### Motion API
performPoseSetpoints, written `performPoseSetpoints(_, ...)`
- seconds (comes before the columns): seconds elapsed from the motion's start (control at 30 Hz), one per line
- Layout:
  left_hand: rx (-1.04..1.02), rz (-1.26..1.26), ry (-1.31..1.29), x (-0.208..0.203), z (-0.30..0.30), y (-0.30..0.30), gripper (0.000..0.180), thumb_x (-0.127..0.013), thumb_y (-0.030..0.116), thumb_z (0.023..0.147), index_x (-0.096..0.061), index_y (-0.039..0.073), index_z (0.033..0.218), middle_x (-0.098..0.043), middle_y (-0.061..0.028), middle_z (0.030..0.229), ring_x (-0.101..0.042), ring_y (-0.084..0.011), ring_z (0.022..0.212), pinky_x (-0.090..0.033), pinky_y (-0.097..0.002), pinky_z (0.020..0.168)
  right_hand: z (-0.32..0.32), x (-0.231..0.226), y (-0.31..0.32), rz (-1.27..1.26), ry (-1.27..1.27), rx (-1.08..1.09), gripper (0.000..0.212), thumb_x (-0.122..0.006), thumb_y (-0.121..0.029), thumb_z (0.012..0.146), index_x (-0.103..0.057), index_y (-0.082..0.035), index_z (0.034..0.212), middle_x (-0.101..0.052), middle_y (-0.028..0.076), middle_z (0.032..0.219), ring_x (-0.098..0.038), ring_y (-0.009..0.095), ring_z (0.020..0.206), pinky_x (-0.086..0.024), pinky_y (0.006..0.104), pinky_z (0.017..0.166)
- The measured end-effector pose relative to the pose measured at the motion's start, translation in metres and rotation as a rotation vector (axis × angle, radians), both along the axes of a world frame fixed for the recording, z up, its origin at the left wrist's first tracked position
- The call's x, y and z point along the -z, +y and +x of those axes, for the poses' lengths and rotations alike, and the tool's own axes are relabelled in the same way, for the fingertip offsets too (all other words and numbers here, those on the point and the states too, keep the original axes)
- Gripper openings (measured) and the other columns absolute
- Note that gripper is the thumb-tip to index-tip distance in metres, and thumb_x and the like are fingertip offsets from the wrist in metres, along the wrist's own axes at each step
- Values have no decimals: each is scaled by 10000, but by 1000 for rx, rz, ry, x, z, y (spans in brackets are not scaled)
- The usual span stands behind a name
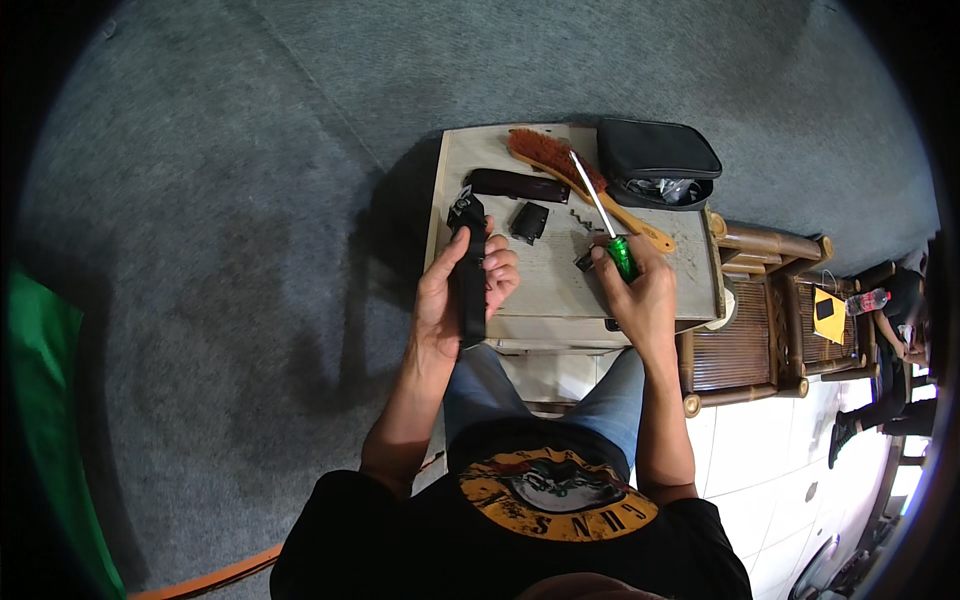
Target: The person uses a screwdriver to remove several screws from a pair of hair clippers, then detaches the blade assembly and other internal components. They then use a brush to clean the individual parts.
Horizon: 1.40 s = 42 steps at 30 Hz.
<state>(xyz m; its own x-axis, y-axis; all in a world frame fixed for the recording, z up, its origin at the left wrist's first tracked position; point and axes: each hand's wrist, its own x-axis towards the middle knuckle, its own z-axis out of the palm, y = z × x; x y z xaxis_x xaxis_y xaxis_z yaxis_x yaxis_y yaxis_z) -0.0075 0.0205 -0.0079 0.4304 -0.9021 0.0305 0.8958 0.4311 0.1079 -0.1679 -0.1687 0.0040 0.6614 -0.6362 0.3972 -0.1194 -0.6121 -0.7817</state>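
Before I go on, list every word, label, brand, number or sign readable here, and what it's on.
Black T-shirt with a round yellow print: large lettering, not copied out here.
Clear plastic bottle with a red label: too small to read.
Wooden brush with reddish-brown bristles: small dark handle mark, too small to read.
Long black hair clipper in the left hand: no legible text.
Green-handled metal screwdriver in the right hand: no legible text.

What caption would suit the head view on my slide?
Left hand holding a black clipper, right hand a green-handled screwdriver, at a small table with a wooden-handled brush.
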Motion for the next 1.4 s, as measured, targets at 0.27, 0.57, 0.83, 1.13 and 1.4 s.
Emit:
performPoseSetpoints(0.27,-73,46,-197,-1,5,4,418,-636,228,1109,-528,-15,1431,-594,-142,1488,-686,-233,1160,-581,-413,1113,0,1,1,-5,5,21,253,-802,-193,954,-716,45,950,-593,196,764,-548,292,680,-468,409,684)
performPoseSetpoints(0.57,-193,337,-416,-34,0,4,630,-594,368,1113,-436,-20,1584,-619,-134,1318,-575,-159,984,-518,-345,849,-2,1,0,27,1,9,223,-798,-198,956,-731,15,963,-669,223,851,-675,414,769,-514,457,716)
performPoseSetpoints(0.83,-67,226,-415,-31,7,5,666,-584,402,1116,-415,-28,1596,-566,-56,1163,-541,-164,1004,-487,-349,891,-5,-1,-2,76,122,7,250,-783,-252,969,-735,-13,1022,-673,201,745,-666,386,647,-506,456,644)
performPoseSetpoints(1.13,-226,419,-697,-32,5,8,612,-432,488,1164,-519,-47,1448,-582,-69,1088,-570,-115,673,-488,-248,493,-7,-5,-6,141,31,-67,360,-724,-188,955,-643,-40,1273,-709,164,760,-654,331,596,-496,438,633)
performPoseSetpoints(1.4,-173,353,-605,-27,11,11,580,-448,466,1165,-538,-52,1411,-577,-76,1041,-523,-114,639,-458,-250,465,-4,17,-14,129,-68,-111,339,-718,-180,946,-648,-24,1240,-719,178,786,-654,308,601,-509,425,645)
